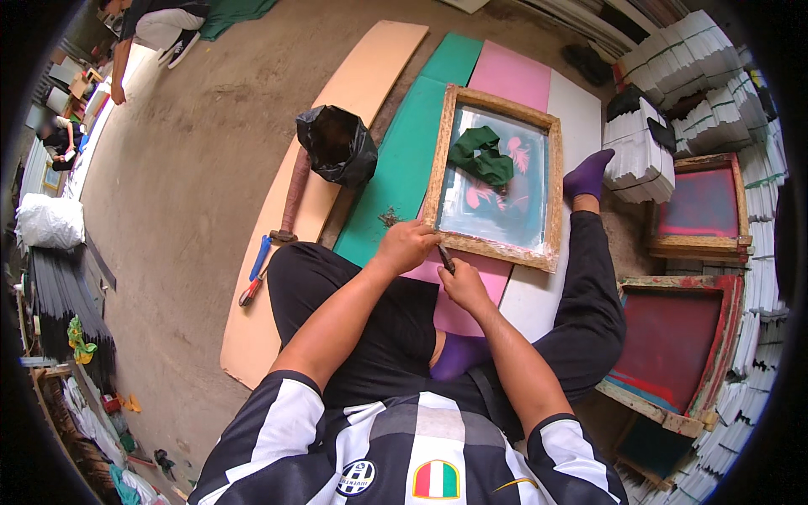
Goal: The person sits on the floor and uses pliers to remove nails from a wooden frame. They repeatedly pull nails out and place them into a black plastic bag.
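A wooden screen-printing frame lies in front of me, its mesh stained blue and white with pink shapes. My left hand is closed at its near-left corner, fingers bent against the wood. Just right of it, my right hand grips a slim dark tool, whose tip points at that same corner; its exact kind is hard to make out. A crumpled dark green cloth rests on the mesh. Dark scraps are scattered on the green board beside my left hand.
Left of me are a black plastic bag, a hammer, and a screwdriver with a blue-handled tool. More framed screens and stacks of bundled white sheets line the right. Other people are at upper left.
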`<state>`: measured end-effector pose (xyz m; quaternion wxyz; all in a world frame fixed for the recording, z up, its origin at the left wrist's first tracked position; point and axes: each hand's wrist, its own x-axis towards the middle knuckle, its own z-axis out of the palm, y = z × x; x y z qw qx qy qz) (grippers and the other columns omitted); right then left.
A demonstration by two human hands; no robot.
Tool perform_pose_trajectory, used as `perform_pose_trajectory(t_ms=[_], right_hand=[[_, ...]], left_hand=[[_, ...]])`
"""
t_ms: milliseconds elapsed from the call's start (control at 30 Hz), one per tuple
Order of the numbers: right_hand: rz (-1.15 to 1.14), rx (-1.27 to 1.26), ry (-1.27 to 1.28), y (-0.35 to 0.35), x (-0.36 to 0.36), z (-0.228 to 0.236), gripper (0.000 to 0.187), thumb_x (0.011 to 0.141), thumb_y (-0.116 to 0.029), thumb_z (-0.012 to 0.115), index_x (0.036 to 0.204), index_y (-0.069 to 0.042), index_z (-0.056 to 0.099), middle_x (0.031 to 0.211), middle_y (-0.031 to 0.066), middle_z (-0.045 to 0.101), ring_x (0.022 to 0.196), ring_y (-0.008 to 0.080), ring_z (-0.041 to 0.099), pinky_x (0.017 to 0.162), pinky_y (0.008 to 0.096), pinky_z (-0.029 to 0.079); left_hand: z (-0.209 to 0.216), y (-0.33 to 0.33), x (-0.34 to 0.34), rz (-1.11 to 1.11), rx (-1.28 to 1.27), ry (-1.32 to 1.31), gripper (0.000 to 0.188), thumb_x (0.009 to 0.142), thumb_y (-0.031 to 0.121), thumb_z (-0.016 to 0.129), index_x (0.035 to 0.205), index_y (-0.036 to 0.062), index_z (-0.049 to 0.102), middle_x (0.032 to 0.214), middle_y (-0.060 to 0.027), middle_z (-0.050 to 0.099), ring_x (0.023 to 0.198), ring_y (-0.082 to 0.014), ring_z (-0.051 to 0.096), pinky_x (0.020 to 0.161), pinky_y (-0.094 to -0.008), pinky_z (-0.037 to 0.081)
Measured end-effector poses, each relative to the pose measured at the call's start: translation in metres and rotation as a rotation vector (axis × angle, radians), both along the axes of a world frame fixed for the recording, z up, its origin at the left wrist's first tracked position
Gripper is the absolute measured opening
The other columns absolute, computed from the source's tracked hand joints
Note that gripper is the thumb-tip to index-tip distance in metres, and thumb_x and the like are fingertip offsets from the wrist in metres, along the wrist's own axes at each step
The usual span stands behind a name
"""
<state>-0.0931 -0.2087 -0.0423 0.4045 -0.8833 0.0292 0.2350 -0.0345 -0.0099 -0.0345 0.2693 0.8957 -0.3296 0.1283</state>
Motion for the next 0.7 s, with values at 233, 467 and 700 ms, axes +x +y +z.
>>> perform_pose_trajectory(t_ms=[233,467,700], right_hand=[[0.057,0.440,0.483,-0.022,0.016,0.011,0.030,0.097,-0.020,0.065,0.119,-0.002,0.058,0.093,0.0132,0.070,0.075,0.0229,0.072,0.061,0.0392,0.059],[0.004,0.383,0.696,-0.042,0.049,0.026,0.032,0.102,-0.024,0.062,0.120,0.000,0.051,0.105,0.0209,0.069,0.089,0.0303,0.074,0.067,0.0488,0.062],[0.061,0.308,0.791,-0.047,0.076,0.028,0.031,0.103,-0.024,0.060,0.118,0.001,0.050,0.099,0.0219,0.069,0.085,0.0347,0.074,0.068,0.0522,0.063]], left_hand=[[-0.004,0.006,0.001,0.048,0.045,0.022,0.006,0.076,0.016,0.072,0.081,0.0151,0.076,0.079,-0.0028,0.069,0.076,-0.0244,0.068,0.067,-0.0393,0.055],[-0.002,0.034,0.011,0.629,0.232,0.493,0.021,0.087,0.031,0.075,0.086,0.0100,0.079,0.088,-0.0124,0.076,0.083,-0.0322,0.074,0.071,-0.0442,0.058],[0.013,0.037,0.022,0.782,0.340,0.718,0.039,0.086,0.047,0.076,0.095,0.0087,0.080,0.091,-0.0181,0.075,0.088,-0.0355,0.074,0.074,-0.0468,0.059]])
